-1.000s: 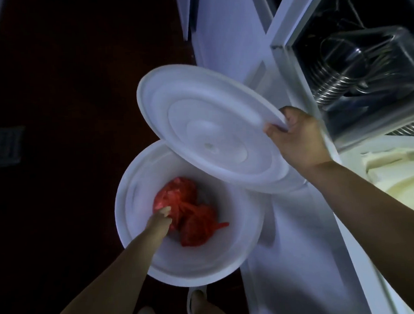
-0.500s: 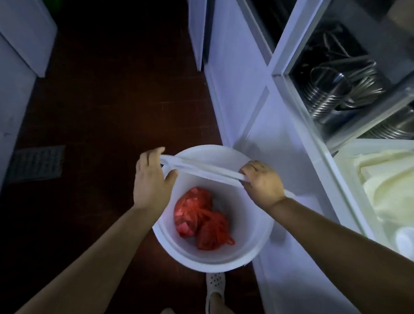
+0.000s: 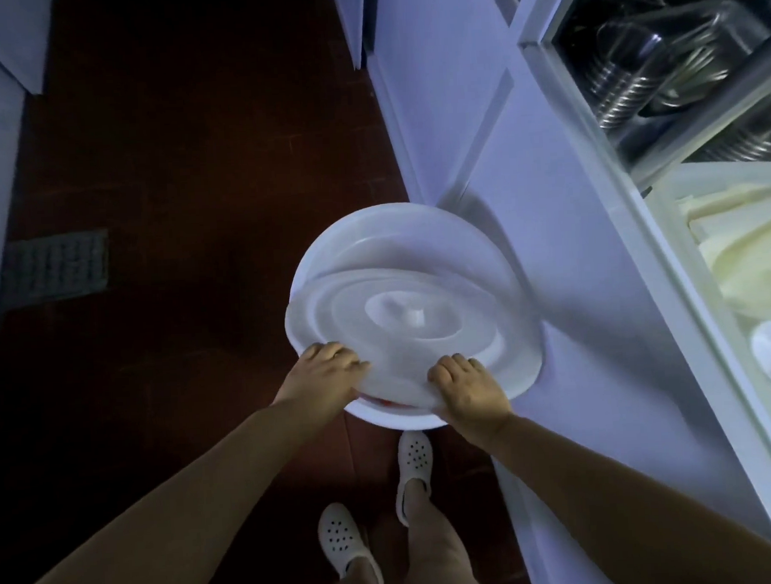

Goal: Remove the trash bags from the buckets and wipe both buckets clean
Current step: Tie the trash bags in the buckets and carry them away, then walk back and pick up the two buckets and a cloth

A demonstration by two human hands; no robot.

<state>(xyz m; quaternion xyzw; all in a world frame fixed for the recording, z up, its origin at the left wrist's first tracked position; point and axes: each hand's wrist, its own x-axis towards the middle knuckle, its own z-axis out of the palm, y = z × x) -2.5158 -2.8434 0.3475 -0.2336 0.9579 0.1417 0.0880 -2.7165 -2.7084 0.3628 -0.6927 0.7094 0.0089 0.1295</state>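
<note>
A white bucket (image 3: pixel 381 419) stands on the dark red floor beside a white cabinet. Its round white lid (image 3: pixel 403 317) lies flat over the bucket's mouth, blurred by motion. My left hand (image 3: pixel 323 375) grips the lid's near left edge, fingers curled on top. My right hand (image 3: pixel 467 390) grips the near right edge the same way. A thin sliver of the red trash bag (image 3: pixel 383 402) shows under the lid's near edge; the rest of the bag is hidden.
The white cabinet (image 3: pixel 577 326) rises close on the right, with stacked metal bowls (image 3: pixel 623 87) on a shelf and a cream tub (image 3: pixel 747 246) below. A floor drain grate (image 3: pixel 54 266) lies at left. My feet in white clogs (image 3: pixel 413 464) stand just behind the bucket.
The lid was held tilted by my right hand, then edge-on by both hands over the open bucket. Now it lies flat across the top, covering the red bag.
</note>
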